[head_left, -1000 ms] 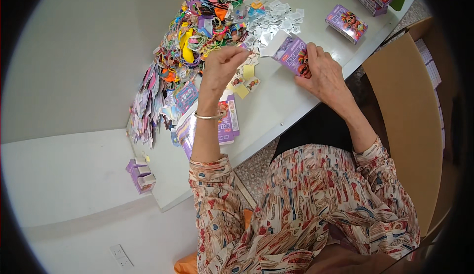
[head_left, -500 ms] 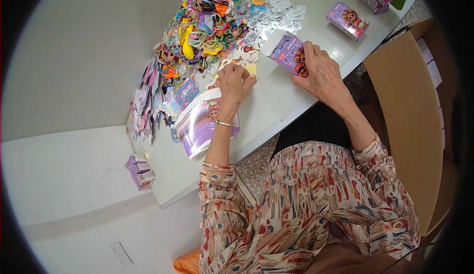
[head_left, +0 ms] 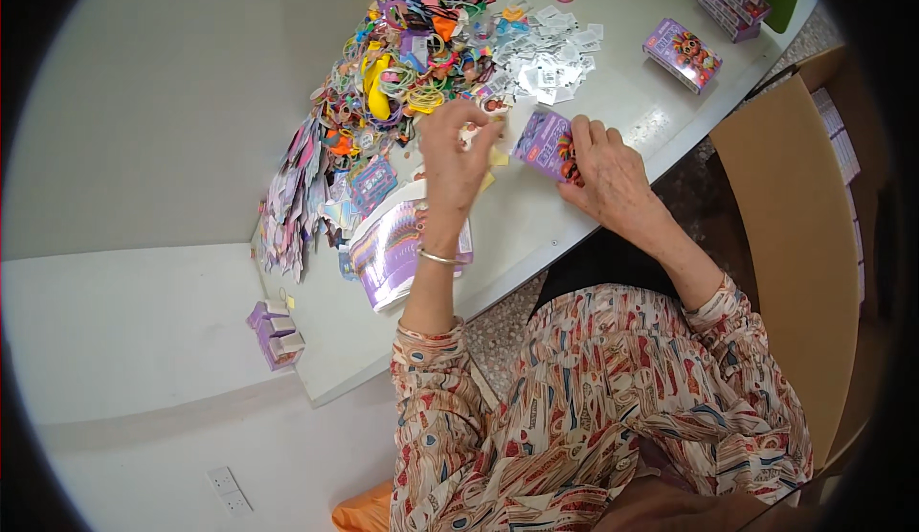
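So the purple box point(head_left: 544, 146) is in the right hand point(head_left: 613, 173), thumb on one side and fingers over the other, same grip as half a second ago. What's changed is where it is: it's been drawn in a bit closer to the person and to the left hand point(head_left: 454, 173), above the surface point(head_left: 522, 216). The white flap that stuck out so clearly earlier is hard to make out now.

Left hand's the other big change. Half a second back its fingertips were down at the yellow cards point(head_left: 499, 158); now they're lifted and up near the open end of the box, not touching it as far as I can see. Thumb and forefinger are curled toward each other, kinda blurry, so I can't tell if there's something pinched in there.

Everything else looks put: white packets point(head_left: 550, 63) just past the box, big heap of colourful bands and trinkets point(head_left: 421, 63) behind, shiny purple cartons point(head_left: 383, 254) beside the left wrist, another purple box lying flat point(head_left: 683, 55) off to the right.
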Available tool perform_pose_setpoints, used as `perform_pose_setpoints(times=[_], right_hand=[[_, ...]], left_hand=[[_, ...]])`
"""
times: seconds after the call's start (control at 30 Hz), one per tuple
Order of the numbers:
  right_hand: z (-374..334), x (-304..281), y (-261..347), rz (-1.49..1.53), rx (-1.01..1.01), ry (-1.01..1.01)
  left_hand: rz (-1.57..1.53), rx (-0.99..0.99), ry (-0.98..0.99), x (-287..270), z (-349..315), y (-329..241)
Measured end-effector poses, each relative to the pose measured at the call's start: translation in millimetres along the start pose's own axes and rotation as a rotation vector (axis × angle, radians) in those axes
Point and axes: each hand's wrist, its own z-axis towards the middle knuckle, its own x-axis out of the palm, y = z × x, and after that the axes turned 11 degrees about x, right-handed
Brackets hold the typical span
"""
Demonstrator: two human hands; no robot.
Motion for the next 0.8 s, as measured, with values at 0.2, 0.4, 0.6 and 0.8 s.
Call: perform_pose_setpoints(times=[0.2, 0.4, 0.6, 0.8], right_hand=[[-5, 4, 3, -0.007, -0.036, 0.047], [-2, 3, -1, 0.026, -0.030, 0.101], [4, 7, 4, 0.019, -0.016, 0.082], [3, 8, 1, 0.004, -0.002, 0.063]], left_hand=[[0.231, 0.186, 0.098, 28, -16, -10], [-0.413, -0.112, 0.300, 4, 3, 14], [0.510, 0.022, 0.044, -29, 20, 91], [0.977, 0.199, 0.147, -15, 18, 100]])
